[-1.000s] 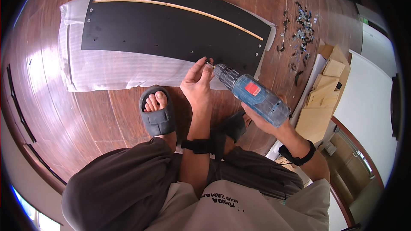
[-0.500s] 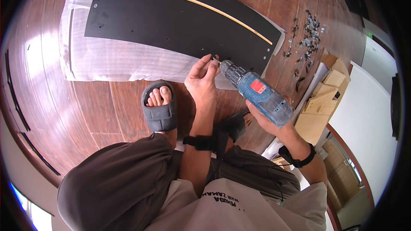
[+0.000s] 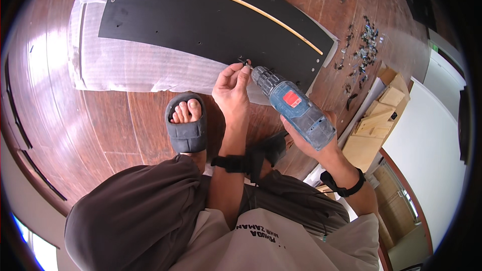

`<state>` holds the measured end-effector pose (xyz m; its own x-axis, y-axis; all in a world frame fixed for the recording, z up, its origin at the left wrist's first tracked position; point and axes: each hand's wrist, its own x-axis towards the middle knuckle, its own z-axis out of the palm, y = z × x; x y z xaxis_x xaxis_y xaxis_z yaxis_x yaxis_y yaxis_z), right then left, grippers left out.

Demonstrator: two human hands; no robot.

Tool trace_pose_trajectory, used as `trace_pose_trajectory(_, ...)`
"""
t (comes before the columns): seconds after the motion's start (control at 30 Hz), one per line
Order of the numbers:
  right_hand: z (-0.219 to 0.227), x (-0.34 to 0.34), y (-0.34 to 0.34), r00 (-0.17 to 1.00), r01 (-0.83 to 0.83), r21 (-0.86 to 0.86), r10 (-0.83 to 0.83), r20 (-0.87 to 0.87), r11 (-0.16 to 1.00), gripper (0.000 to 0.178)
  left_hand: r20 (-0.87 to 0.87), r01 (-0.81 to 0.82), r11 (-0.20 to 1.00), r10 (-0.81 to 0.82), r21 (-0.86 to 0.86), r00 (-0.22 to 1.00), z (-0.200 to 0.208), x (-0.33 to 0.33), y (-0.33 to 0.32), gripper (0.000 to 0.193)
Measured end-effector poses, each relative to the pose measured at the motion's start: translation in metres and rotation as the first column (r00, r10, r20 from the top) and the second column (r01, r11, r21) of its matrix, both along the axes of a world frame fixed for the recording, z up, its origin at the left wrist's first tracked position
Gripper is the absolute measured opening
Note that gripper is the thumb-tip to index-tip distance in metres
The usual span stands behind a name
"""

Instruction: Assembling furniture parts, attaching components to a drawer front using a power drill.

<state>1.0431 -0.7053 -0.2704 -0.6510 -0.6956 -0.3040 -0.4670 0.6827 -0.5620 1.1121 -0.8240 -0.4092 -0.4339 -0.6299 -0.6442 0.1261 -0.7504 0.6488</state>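
Note:
My right hand (image 3: 314, 138) grips a blue and black cordless drill (image 3: 296, 105) by its handle, which the drill's body mostly hides. Its chuck points up and left toward the fingertips of my left hand (image 3: 233, 85). Those fingertips pinch a small dark piece (image 3: 246, 63), too small to name, right at the drill's tip. Both hands are at the near edge of a long black panel (image 3: 211, 20), which has a pale strip along its length and several small holes. Under the panel lies a white foam sheet (image 3: 130, 68).
A heap of small hardware (image 3: 369, 42) is scattered on the wooden floor (image 3: 115, 135) to the right of the panel. Farther right stands an open box with wooden blocks (image 3: 374, 123). My sandalled foot (image 3: 187, 120) is close to the foam sheet.
The drill and both hands have shifted slightly left. The small piece at the fingertips has come nearer the panel hole beside it.

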Motion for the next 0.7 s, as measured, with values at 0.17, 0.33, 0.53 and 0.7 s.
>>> trace_pose_trajectory(0.17,-0.003,0.000,-0.004,1.000,0.014,-0.010,-0.014,-0.012,1.000,0.010,-0.016,0.070,0.994,-0.069,0.079,0.997,-0.005,-0.001,-0.002,0.016)
trace_pose_trajectory(0.33,-0.006,0.000,-0.004,0.997,0.072,-0.004,-0.072,0.021,0.997,0.009,-0.001,0.048,0.997,-0.048,0.063,0.999,-0.007,0.001,-0.001,0.017)
trace_pose_trajectory(0.53,-0.009,-0.003,-0.010,0.998,0.059,-0.002,-0.059,0.010,0.998,0.010,0.033,0.061,0.996,-0.063,0.070,0.997,-0.005,-0.004,-0.005,0.019)
trace_pose_trajectory(0.7,0.001,-0.015,-0.023,0.995,-0.002,0.113,-0.010,0.102,0.994,0.021,0.115,0.040,0.998,-0.046,0.058,0.992,0.001,-0.008,-0.012,0.019)
